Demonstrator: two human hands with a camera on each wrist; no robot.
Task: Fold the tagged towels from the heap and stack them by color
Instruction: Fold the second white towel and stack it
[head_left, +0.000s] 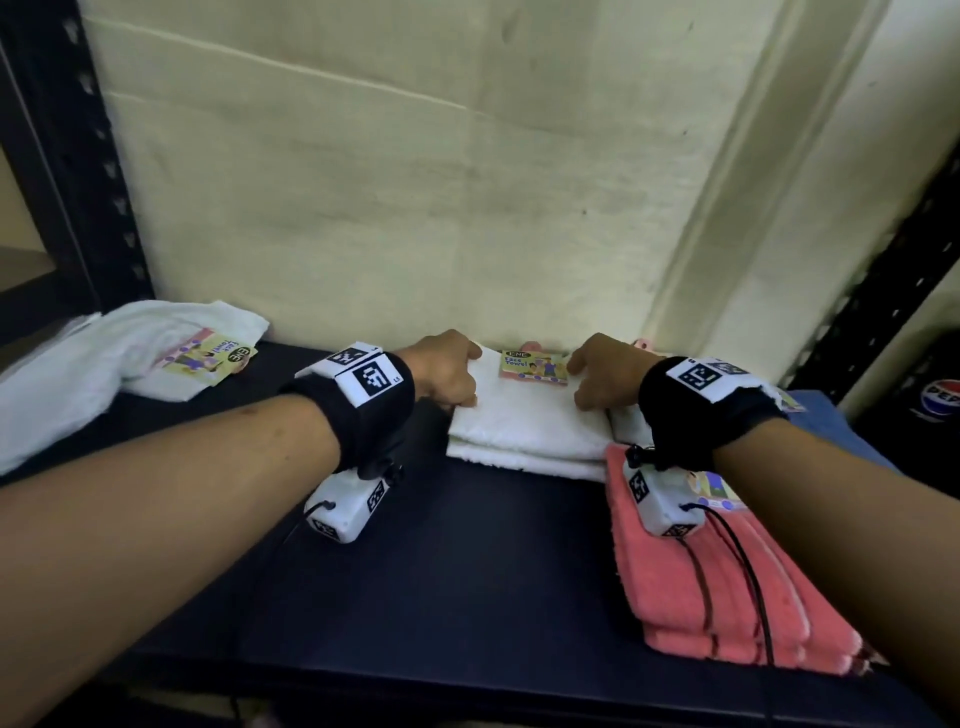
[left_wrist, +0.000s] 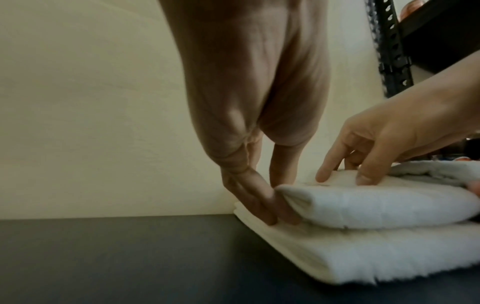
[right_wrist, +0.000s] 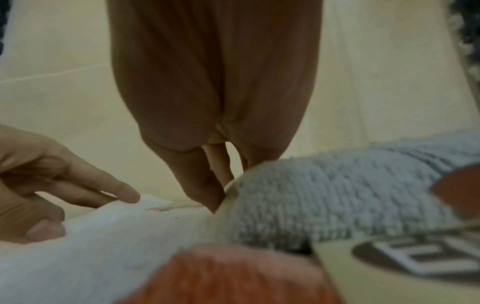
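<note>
A folded white towel (head_left: 524, 431) lies on top of another folded white one (left_wrist: 363, 253) at the back middle of the dark shelf (head_left: 441, 571), its paper tag (head_left: 534, 367) towards the wall. My left hand (head_left: 470, 379) pinches the left end of the top towel (left_wrist: 376, 203), thumb above and fingers (left_wrist: 262, 205) at the edge. My right hand (head_left: 579, 384) rests with straight fingertips (left_wrist: 324, 174) on the towel's right part. A loose white towel (head_left: 104, 364) with a tag (head_left: 213, 356) lies at the far left.
A stack of folded pink towels (head_left: 717, 571) sits under my right forearm at the front right. Behind it lies a blue towel (head_left: 841, 431). A cream wall (head_left: 415, 208) closes the back, dark rack posts (head_left: 67, 156) stand at both sides, and a Pepsi bottle (head_left: 940, 395) stands far right.
</note>
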